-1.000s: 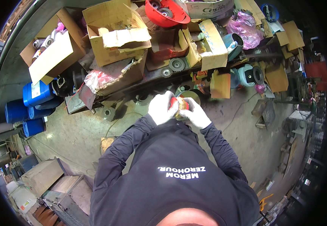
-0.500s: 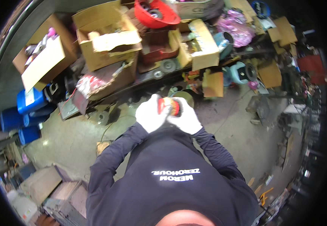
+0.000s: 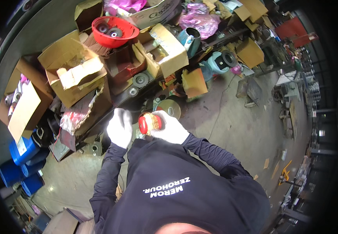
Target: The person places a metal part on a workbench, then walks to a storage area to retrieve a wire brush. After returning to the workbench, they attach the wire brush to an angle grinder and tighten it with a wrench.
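A white glove covers each of my hands. My right hand (image 3: 171, 128) grips a small red rounded piece with a gold-yellow patterned band (image 3: 147, 123), holding it in front of my chest. What exactly the piece is, I cannot make out. Just left of it and apart from it, my left hand (image 3: 120, 128) is raised with its fingers stretched upward, holding nothing that I can see. Beyond the hands, a metal wheel (image 3: 141, 80) and a smaller ring-shaped part (image 3: 132, 92) lie on the edge of the cluttered bench.
Along the bench stand open cardboard boxes (image 3: 73, 72) and a red bowl (image 3: 116, 33) with round parts in it. Blue drums (image 3: 24, 150) sit at the left. A round disc-like item (image 3: 169, 108) is under the bench edge. A cable (image 3: 220, 103) runs over the floor.
My left hand has let go of the red piece and moved away to the left. The piece stays in my right hand. My view has turned, shifting the bench leftward.
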Available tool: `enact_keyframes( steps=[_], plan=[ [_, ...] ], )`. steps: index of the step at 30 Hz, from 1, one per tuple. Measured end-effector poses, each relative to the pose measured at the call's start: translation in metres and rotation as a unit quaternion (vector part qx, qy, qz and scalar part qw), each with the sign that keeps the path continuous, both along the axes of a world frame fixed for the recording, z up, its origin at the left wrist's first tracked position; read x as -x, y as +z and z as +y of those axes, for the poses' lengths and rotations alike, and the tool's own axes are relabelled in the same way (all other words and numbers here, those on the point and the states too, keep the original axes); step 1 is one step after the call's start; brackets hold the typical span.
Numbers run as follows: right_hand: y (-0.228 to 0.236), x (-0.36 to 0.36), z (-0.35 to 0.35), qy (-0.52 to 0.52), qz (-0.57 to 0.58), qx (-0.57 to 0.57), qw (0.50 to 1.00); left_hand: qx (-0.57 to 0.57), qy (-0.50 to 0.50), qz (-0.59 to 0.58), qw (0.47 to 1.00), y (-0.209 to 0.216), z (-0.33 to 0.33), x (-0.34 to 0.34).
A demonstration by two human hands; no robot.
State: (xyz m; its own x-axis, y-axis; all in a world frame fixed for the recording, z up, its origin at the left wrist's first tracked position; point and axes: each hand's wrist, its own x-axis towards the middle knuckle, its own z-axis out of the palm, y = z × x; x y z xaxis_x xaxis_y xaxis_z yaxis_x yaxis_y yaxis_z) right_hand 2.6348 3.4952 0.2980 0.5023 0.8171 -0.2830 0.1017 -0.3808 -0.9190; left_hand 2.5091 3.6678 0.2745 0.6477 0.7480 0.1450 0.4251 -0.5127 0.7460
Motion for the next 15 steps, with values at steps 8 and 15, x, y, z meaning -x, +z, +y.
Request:
enact_keyframes(
  steps=[8, 15],
  plan=[
    [-0.001, 0.007, 0.01, -0.016, -0.055, 0.039, 0.998, 0.075, -0.094, 0.031, 0.992, 0.003, -0.034, -0.006],
    [0.002, 0.005, 0.009, -0.003, -0.045, 0.025, 0.999, 0.069, -0.081, -0.005, 0.994, -0.01, -0.032, -0.006]
  ],
)
